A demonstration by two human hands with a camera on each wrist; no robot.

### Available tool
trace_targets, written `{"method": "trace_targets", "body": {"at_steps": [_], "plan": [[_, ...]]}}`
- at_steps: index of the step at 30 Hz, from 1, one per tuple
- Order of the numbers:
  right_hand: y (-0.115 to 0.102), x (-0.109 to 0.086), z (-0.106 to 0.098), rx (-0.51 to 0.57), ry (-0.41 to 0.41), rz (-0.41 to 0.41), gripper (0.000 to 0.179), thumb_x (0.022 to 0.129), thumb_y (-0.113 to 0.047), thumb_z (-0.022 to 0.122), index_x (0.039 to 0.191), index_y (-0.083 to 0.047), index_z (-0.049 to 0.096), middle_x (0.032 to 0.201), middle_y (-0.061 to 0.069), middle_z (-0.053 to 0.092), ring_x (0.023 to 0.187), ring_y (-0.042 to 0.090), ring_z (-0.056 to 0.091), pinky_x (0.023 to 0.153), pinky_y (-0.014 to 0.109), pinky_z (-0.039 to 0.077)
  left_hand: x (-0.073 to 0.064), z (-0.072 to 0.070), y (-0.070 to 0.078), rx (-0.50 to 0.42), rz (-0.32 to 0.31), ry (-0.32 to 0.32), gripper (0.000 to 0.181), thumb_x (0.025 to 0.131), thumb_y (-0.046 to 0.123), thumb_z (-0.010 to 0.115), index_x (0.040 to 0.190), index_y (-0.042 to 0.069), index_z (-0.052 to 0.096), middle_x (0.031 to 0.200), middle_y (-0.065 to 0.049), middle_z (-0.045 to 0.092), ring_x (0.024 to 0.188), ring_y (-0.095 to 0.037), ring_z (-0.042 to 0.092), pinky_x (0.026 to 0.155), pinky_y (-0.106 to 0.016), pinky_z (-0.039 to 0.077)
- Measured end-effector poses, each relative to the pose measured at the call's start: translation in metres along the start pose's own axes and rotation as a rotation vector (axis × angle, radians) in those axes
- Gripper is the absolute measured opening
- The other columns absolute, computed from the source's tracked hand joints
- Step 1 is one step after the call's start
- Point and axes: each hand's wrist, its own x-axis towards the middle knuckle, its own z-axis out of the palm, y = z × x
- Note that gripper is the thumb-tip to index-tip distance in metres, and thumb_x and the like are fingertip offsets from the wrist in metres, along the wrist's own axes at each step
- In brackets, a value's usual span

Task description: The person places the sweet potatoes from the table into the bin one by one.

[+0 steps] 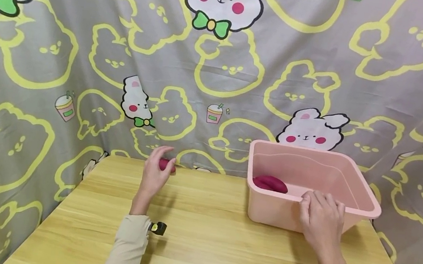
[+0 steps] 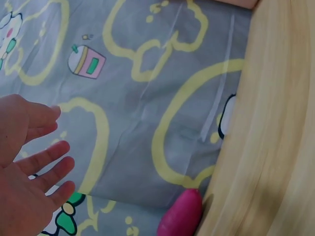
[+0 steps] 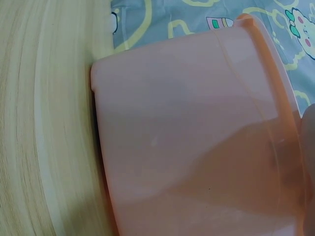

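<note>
At the back left of the table, my left hand [image 1: 156, 170] is by a smooth magenta, tapered thing [image 1: 167, 165] shaped like a sweet potato. In the left wrist view its fingers are spread, with a gap between them and that magenta thing [image 2: 182, 215]. My right hand [image 1: 322, 217] grips the near rim of a pink plastic bin [image 1: 273, 210], fingers curled over the edge. Inside the bin, towards its left side, lies another magenta tapered thing [image 1: 270, 183]. The right wrist view is mostly filled by the bin's outer wall [image 3: 182, 128].
The wooden table [image 1: 196, 238] meets a grey curtain [image 1: 218, 83] with cartoon rabbits along its back edge. The curtain also hangs at both sides. The bin stands at the table's back right.
</note>
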Motion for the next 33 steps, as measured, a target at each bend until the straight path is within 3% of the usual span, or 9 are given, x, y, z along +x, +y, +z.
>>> {"method": "trace_targets", "body": {"at_steps": [10, 15, 21, 27, 33], "plan": [[0.001, 0.003, -0.001, -0.005, -0.007, 0.010, 0.028, 0.101, -0.018, 0.041, 0.080, -0.009, 0.056, 0.080, 0.011, 0.063, 0.083, 0.037, 0.054, 0.081, 0.056, 0.035, 0.004, -0.002, -0.011, 0.063, -0.001, -0.041, 0.032, 0.092, 0.004, 0.074, 0.124, 0.002, 0.068, 0.127, -0.019, 0.064, 0.117, -0.039, 0.061, 0.095, -0.054, 0.048], [0.001, 0.002, -0.001, -0.009, -0.020, 0.013, 0.028, 0.102, -0.018, 0.041, 0.079, -0.009, 0.055, 0.079, 0.010, 0.061, 0.084, 0.037, 0.054, 0.082, 0.056, 0.036, 0.007, -0.004, -0.018, 0.096, -0.029, -0.094, 0.032, 0.094, 0.006, 0.073, 0.126, 0.002, 0.067, 0.130, -0.019, 0.063, 0.124, -0.040, 0.056, 0.104, -0.056, 0.043], [0.001, 0.001, -0.001, -0.005, -0.021, 0.011, 0.028, 0.102, -0.017, 0.041, 0.078, -0.009, 0.054, 0.078, 0.010, 0.060, 0.083, 0.037, 0.053, 0.082, 0.056, 0.036, 0.012, -0.007, -0.028, 0.124, -0.019, -0.131, 0.032, 0.094, 0.005, 0.071, 0.126, 0.000, 0.066, 0.129, -0.021, 0.063, 0.129, -0.043, 0.052, 0.111, -0.058, 0.036], [0.001, 0.001, -0.001, 0.001, -0.011, 0.005, 0.028, 0.102, -0.017, 0.042, 0.078, -0.009, 0.054, 0.077, 0.010, 0.060, 0.082, 0.037, 0.053, 0.082, 0.055, 0.036, 0.016, -0.012, -0.036, 0.159, -0.063, -0.176, 0.033, 0.096, 0.007, 0.070, 0.128, 0.000, 0.065, 0.132, -0.021, 0.059, 0.129, -0.042, 0.052, 0.108, -0.058, 0.039], [0.002, 0.000, -0.001, 0.001, -0.019, 0.009, 0.028, 0.102, -0.017, 0.043, 0.078, -0.009, 0.055, 0.077, 0.010, 0.060, 0.082, 0.037, 0.052, 0.083, 0.055, 0.036, 0.019, -0.015, -0.043, 0.197, -0.117, -0.245, 0.035, 0.097, 0.007, 0.069, 0.131, 0.001, 0.063, 0.137, -0.021, 0.056, 0.131, -0.043, 0.048, 0.110, -0.060, 0.035]]}}
